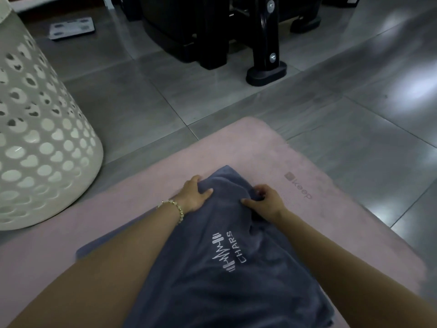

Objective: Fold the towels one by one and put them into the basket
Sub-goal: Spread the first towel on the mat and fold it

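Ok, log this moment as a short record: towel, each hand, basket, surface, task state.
towel: blue-grey towel with a white CHARS logo, bunched up at its far end
left hand: left hand grips the towel's far edge, bead bracelet on the wrist
right hand: right hand grips the far edge beside it
basket: white basket with heart-shaped holes, on the floor to the left, apart from the towel; inside not visible
surface: pink mat on grey tiles, under the towel
task state: towel not yet folded flat, not yet in the basket
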